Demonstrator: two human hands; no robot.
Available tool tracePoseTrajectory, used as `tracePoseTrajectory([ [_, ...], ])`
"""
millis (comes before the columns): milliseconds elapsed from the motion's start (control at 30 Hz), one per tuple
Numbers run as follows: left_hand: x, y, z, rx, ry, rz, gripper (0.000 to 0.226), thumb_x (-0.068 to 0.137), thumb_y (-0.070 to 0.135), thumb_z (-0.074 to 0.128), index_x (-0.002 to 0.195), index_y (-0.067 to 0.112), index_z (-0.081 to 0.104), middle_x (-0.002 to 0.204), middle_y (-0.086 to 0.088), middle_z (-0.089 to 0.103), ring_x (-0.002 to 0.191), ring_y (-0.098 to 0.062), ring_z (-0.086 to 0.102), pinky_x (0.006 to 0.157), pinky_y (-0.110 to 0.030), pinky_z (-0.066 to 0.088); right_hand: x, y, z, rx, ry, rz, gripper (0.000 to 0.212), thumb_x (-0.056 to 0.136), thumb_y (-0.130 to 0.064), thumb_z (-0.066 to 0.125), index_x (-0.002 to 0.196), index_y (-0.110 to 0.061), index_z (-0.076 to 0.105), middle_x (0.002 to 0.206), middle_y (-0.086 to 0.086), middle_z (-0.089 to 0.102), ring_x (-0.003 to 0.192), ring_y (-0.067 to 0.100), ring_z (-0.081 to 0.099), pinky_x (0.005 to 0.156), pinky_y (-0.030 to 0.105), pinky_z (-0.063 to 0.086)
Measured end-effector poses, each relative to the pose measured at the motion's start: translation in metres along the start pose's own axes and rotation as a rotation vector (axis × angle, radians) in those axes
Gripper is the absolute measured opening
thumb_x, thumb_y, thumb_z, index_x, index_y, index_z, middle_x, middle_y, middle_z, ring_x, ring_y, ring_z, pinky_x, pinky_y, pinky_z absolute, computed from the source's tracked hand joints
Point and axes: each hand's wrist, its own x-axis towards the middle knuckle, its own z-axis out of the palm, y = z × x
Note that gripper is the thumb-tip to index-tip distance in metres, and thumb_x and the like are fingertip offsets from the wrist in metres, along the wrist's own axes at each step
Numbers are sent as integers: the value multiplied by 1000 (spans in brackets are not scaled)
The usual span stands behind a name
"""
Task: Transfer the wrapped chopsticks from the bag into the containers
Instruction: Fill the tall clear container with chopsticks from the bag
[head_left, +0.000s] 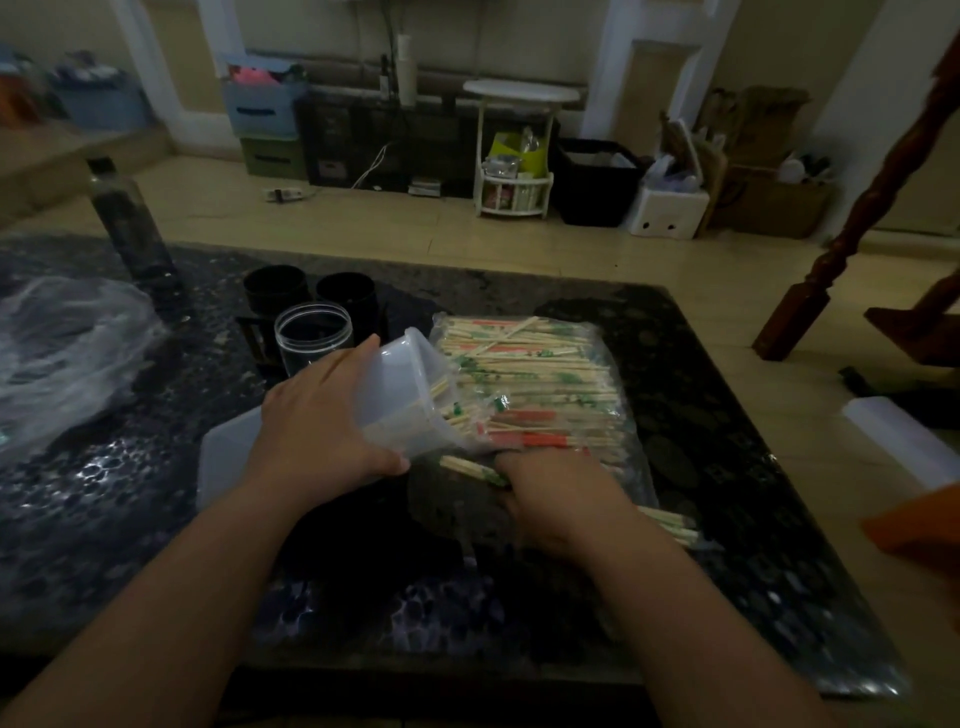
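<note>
Right hand (550, 499) sits low at the near edge of the bag (613, 415), fingers curled round a small bundle of chopsticks (470, 469), whose ends stick out either side of the fist. That clear bag lies flat on the table (727, 467), packed with wrapped pairs. The wrappers carry green and red print, too blurred to read. Left hand (317, 415) grips the tub (400, 395) just left of the bag, tipped on its side with its mouth facing the bag. A few wrapped pairs are in the tub, tips showing at the rim. A pale lid (228, 457) lies left of the bag, under that wrist. Beyond the bag's left corner stands a clear jar (313, 335), and behind it two black cups (275, 291). Further left, crumpled film (62, 343) and a dark bottle (127, 218).
</note>
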Motion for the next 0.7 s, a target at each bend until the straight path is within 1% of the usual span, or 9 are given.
tracePoseTrajectory([
  [67,1,1,1,8,-7,3,128,50,52,88,153,37,14,156,8,28,141,-18,27,110,-42,24,-3,2,-12,15,29,-41,37,95,-41,48,131,-39,50,125,3,62,109,29,59,88,39,50],
  [133,1,1,3,14,-22,5,129,49,53,88,153,37,14,156,8,27,142,-18,26,110,-42,23,-7,1,-23,17,88,-76,32,95,-45,49,127,-40,52,122,1,62,110,28,58,82,35,48],
  [200,1,2,5,15,-42,10,130,46,61,84,153,38,14,156,8,27,142,-18,27,110,-42,22,-10,0,-31,0,205,-120,25,94,-49,49,112,-33,57,111,0,63,103,27,59,73,34,41],
  [300,1,2,6,13,-45,14,130,39,71,68,153,37,15,155,7,29,140,-19,29,109,-41,23,-18,-4,-40,-1,358,-139,21,93,-51,47,90,-30,51,93,-4,63,85,23,59,63,33,35],
  [400,0,0,6,-15,-23,35,130,35,75,59,153,35,19,154,6,32,139,-18,31,107,-40,24,-21,-2,-40,-44,581,-128,21,88,-46,54,80,-27,51,78,-6,61,68,20,56,57,30,28],
  [433,0,-2,6,-26,-15,40,129,36,74,61,153,35,19,154,6,33,139,-18,31,107,-40,24,-20,0,-37,-63,682,-139,22,85,-45,57,75,-25,53,71,-5,60,62,21,55,54,28,27],
  [500,-2,-2,6,-19,-12,38,127,40,70,66,153,36,18,154,7,33,139,-17,31,107,-40,24,-19,4,-30,-1,898,-204,27,85,-40,60,66,-21,54,62,-1,57,55,22,51,52,27,25],
  [600,-3,-2,5,-1,-8,42,128,38,73,61,153,37,17,154,6,33,139,-18,31,107,-41,24,-17,7,-18,83,1137,-329,38,95,-28,59,60,-15,56,60,3,56,54,24,48,52,33,34],
  [700,-3,-1,2,-3,-26,45,128,42,67,73,153,38,16,155,7,31,140,-17,29,109,-41,22,-15,8,-15,91,1241,-299,39,97,-27,55,62,-10,59,71,7,60,65,24,50,60,37,37],
])
